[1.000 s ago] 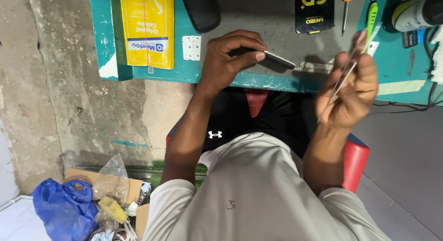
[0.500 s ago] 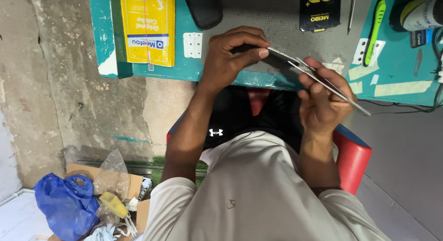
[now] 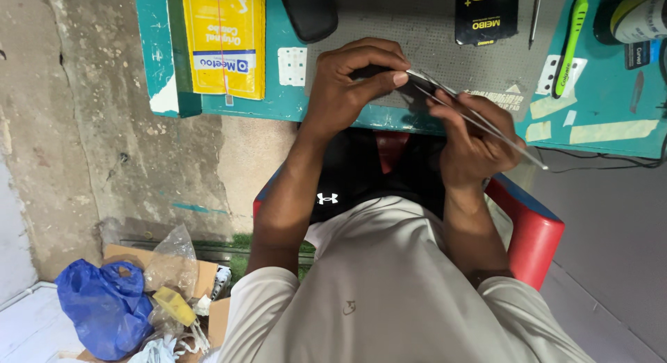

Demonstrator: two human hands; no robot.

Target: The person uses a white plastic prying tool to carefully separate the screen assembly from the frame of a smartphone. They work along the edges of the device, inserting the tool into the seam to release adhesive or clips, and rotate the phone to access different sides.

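My left hand (image 3: 351, 85) is closed on a small dark flat device (image 3: 410, 81) at the near edge of the teal workbench (image 3: 278, 102). My right hand (image 3: 469, 137) grips a long thin metal tool (image 3: 500, 134), like tweezers. The tool's tip meets the device just beside my left fingertips. Its other end sticks out to the right, past my hand. My fingers hide most of the device.
A grey mat (image 3: 431, 15) covers the bench. On or around it lie a yellow package (image 3: 222, 40), a black package (image 3: 486, 12), a green-handled tool (image 3: 571, 40), a screwdriver (image 3: 533, 12) and a black oblong object (image 3: 309, 12). I sit on a red chair (image 3: 535, 238). A blue bag (image 3: 104, 307) and a cardboard box (image 3: 201, 273) are on the floor.
My right hand has come down and left from the bench's right side to my left hand. The tool has swung from upright to slanted, its tip now at the device.
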